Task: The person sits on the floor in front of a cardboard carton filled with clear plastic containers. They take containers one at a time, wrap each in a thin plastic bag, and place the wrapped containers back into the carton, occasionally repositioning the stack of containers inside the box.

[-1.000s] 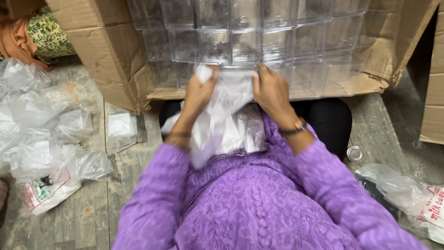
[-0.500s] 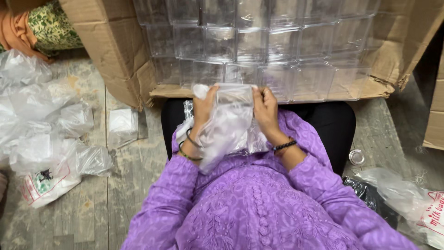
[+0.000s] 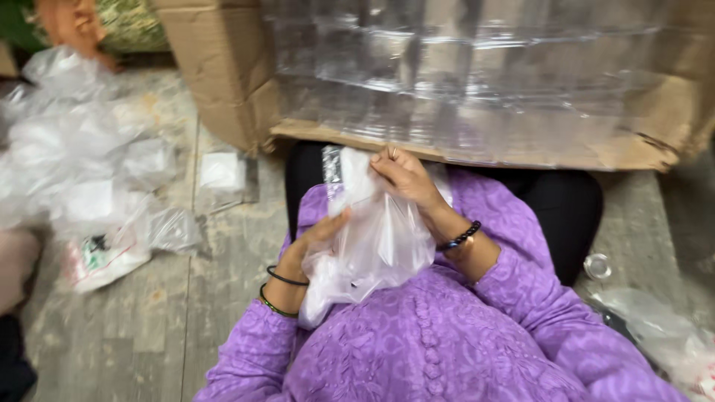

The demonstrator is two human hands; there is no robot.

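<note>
A clear plastic bag (image 3: 380,238) with a white item inside lies on my lap, held by both hands. My left hand (image 3: 316,242) grips the bag's left side from below. My right hand (image 3: 406,179) pinches the top edge of the bag close to the front flap of the cardboard box (image 3: 223,82). The box is packed with several clear plastic containers (image 3: 477,67). My sleeves are purple, and bracelets sit on both wrists.
A heap of empty plastic bags (image 3: 82,164) lies on the grey floor at the left. More crumpled plastic (image 3: 663,335) lies at the right, with a small clear round piece (image 3: 597,266) near my knee. Someone in orange and green cloth (image 3: 97,22) sits at the far left.
Both hands have pulled the bag back from the box front toward my body. The left hand dropped lower on the bag, and the camera tilted down and blurred.
</note>
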